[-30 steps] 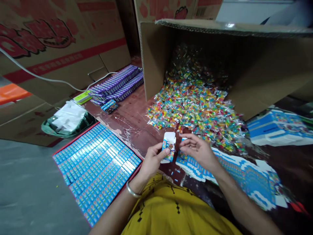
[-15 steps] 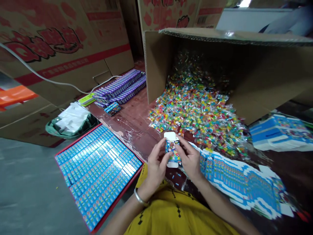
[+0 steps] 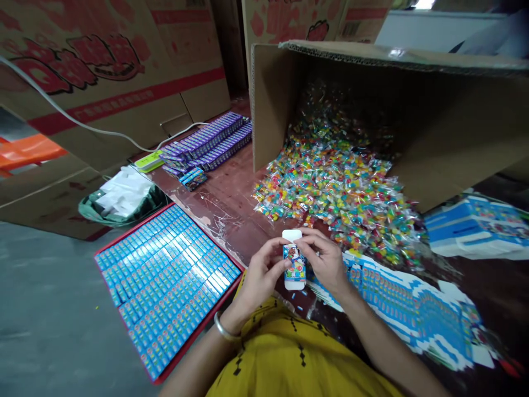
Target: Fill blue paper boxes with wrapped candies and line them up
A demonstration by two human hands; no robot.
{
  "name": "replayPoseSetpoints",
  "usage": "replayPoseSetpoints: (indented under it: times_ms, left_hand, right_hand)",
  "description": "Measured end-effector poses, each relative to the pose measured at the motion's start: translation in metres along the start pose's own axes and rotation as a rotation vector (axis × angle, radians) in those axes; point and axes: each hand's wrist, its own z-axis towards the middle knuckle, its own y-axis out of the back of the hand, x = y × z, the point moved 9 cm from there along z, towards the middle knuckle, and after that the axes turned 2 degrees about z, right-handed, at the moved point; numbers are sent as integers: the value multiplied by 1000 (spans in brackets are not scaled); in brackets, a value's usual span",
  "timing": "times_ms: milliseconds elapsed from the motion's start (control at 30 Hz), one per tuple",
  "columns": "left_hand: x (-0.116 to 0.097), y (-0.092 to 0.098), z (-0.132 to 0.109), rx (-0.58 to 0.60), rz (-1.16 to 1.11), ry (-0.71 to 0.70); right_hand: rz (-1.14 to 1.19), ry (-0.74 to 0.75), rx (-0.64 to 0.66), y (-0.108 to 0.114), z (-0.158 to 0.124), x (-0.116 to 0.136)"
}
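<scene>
A small blue printed carton [image 3: 294, 268] with white end flaps is upright between both my hands. My left hand [image 3: 258, 278] grips its left side with fingers curled. My right hand [image 3: 324, 259] pinches its top right edge near the upper flap. Just beyond the hands spreads a heap of colourful wrapped candy packets [image 3: 334, 187], spilling from a big tipped cardboard box [image 3: 433, 110]. A long row of flat blue cartons [image 3: 409, 309] lies under and to the right of my right forearm.
A red tray [image 3: 124, 242] packed with several closed blue cartons sits at the left on the floor. Purple boxes [image 3: 206, 143] lie in rows further back, beside a green bag of white papers [image 3: 124, 198]. A stack of blue flats [image 3: 475, 229] is at the right.
My right hand came from beside the carton onto it, and both hands now grip it. The carton turned more upright and its top flap is folded lower.
</scene>
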Motion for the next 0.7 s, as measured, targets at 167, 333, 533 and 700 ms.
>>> replayPoseSetpoints:
  times_ms: [167,333,533,700]
  left_hand:
    - [0,6,0,-99,-120,-2]
    - [-4,4,-2,-81,-119,24]
    - [-11,8,-4,-69,19,-1]
    - [-11,4,-4,5,84,23]
  right_hand:
    - [300,-116,-15,-2,3,-9]
    - [297,-58,130,-10,11,4]
    - [263,-301,238,-12,17,-5]
    - [238,-370,328,-13,23,-11]
